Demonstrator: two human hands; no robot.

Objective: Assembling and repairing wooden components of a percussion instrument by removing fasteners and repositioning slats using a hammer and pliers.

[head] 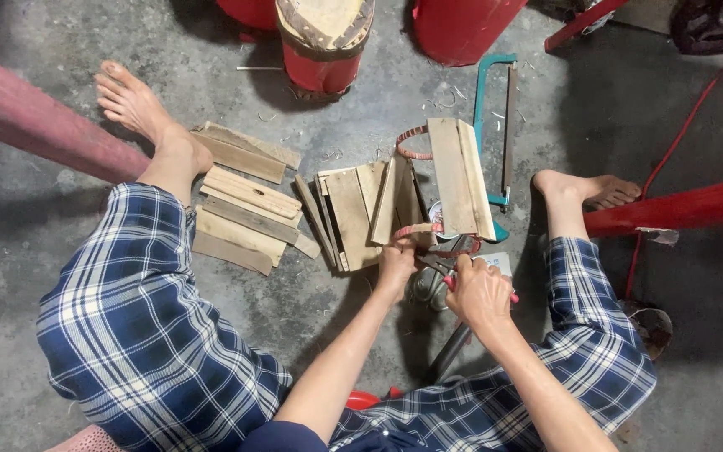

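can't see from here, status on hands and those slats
Left hand pinching strap at upright slats. Right hand gripping red-handled pliers. Loose slats lie left; saw behind.

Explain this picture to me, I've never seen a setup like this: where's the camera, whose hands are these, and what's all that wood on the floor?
The single picture comes from a camera worn on the person's head, looking down, so the checked-trouser legs and bare feet are their own. There is no machine. The left hand pinches a reddish strap looped around two wooden slats. The right hand grips red-handled pliers at that strap. More wooden slats lie in a loose pile and a leaning bunch on the concrete floor. A green-framed saw lies beyond, and red drums stand at the top.
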